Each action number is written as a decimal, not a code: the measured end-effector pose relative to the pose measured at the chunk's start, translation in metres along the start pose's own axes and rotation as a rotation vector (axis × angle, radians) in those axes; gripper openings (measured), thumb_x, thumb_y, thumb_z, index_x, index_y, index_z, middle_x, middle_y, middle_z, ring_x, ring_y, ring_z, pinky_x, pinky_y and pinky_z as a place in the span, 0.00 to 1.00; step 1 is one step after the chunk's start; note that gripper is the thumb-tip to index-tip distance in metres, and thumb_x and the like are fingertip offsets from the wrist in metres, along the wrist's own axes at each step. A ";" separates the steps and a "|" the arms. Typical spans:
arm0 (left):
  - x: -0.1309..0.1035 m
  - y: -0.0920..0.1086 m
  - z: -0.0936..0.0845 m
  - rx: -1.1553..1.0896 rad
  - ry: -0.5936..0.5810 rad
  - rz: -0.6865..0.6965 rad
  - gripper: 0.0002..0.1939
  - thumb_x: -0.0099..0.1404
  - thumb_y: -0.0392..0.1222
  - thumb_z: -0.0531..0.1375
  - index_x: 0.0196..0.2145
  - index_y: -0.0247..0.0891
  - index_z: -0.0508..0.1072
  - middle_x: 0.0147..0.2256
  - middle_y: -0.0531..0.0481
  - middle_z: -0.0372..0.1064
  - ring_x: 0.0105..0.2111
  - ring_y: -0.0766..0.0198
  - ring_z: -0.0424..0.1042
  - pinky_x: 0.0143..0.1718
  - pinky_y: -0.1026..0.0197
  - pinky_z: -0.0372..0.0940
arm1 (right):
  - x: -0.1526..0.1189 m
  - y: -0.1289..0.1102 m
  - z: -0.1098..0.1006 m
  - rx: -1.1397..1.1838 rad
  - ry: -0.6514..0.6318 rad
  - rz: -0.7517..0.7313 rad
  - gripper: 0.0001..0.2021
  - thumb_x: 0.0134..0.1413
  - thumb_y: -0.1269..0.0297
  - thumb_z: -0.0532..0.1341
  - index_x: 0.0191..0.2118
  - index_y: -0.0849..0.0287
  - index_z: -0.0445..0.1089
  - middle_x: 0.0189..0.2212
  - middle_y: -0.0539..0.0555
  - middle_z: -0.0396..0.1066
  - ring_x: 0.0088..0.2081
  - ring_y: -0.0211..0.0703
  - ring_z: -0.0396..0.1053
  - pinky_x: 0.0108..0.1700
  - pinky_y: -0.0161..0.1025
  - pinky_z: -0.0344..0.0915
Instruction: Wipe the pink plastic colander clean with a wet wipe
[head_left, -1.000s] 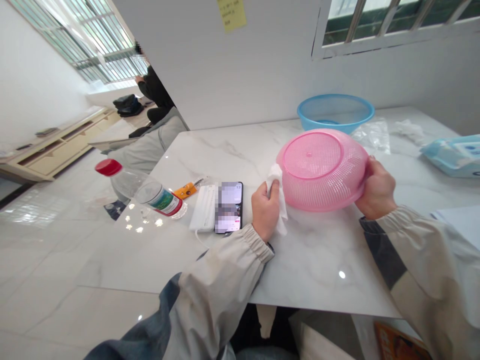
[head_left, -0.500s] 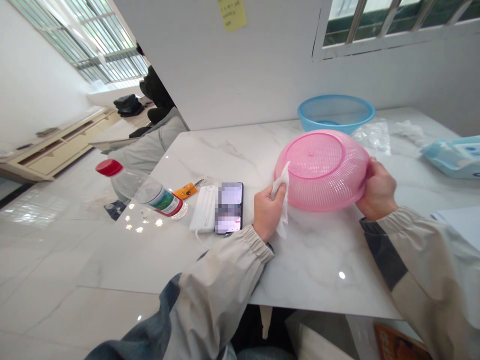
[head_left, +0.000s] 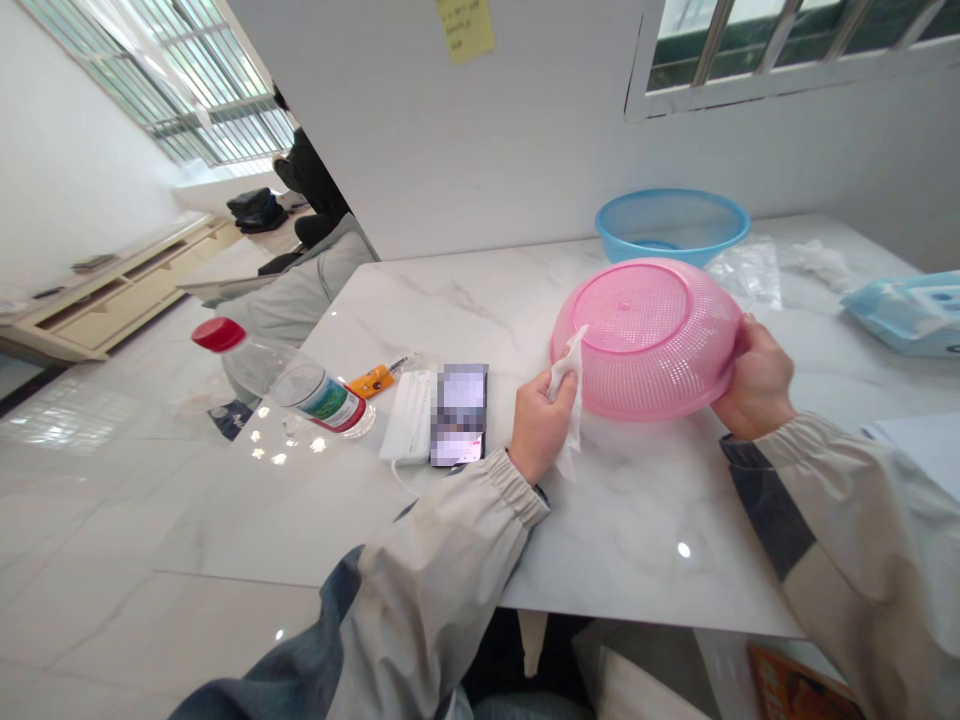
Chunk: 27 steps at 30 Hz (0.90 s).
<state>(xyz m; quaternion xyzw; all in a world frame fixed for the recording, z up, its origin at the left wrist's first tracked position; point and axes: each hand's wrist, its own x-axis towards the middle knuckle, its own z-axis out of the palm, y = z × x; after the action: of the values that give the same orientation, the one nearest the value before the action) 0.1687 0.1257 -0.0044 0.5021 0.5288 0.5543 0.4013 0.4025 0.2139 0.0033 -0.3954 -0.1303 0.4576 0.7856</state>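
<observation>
One pink colander, base up over the table — one blue basin behind. Right hand grips colander rim; left hand pinches one white wipe — slightly right of a second ago.

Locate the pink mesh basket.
In the head view, the pink mesh basket is right of centre, between the right hand gripping it and the white wipe in the left hand.

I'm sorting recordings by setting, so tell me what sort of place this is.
Probably a home's living and dining area, though an office is possible: what looks like a grey sofa stands beyond the marble-patterned table, and a long, low cabinet with drawers is at the left.
</observation>
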 end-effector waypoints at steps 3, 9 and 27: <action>0.000 0.000 0.000 0.003 -0.001 0.003 0.13 0.74 0.45 0.65 0.40 0.35 0.88 0.37 0.46 0.84 0.42 0.54 0.80 0.50 0.57 0.73 | 0.000 0.001 -0.001 -0.002 -0.002 -0.001 0.19 0.78 0.71 0.57 0.33 0.60 0.78 0.34 0.49 0.76 0.35 0.34 0.74 0.39 0.27 0.76; 0.000 -0.001 0.000 0.000 -0.007 0.006 0.13 0.74 0.46 0.65 0.41 0.34 0.87 0.36 0.48 0.83 0.38 0.58 0.77 0.48 0.59 0.72 | -0.002 0.000 0.001 0.014 0.012 0.001 0.18 0.77 0.72 0.58 0.32 0.60 0.77 0.34 0.49 0.76 0.35 0.34 0.74 0.39 0.26 0.76; -0.003 -0.001 0.003 0.008 -0.129 -0.072 0.09 0.73 0.42 0.67 0.40 0.37 0.88 0.34 0.46 0.85 0.54 0.45 0.84 0.61 0.50 0.74 | -0.004 -0.003 0.007 0.025 0.084 -0.024 0.21 0.83 0.70 0.54 0.34 0.61 0.76 0.34 0.48 0.76 0.35 0.32 0.75 0.38 0.26 0.78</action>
<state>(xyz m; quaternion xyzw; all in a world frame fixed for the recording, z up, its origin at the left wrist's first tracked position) 0.1716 0.1233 -0.0058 0.5192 0.5218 0.5037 0.4521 0.3981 0.2129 0.0110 -0.4026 -0.0963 0.4327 0.8009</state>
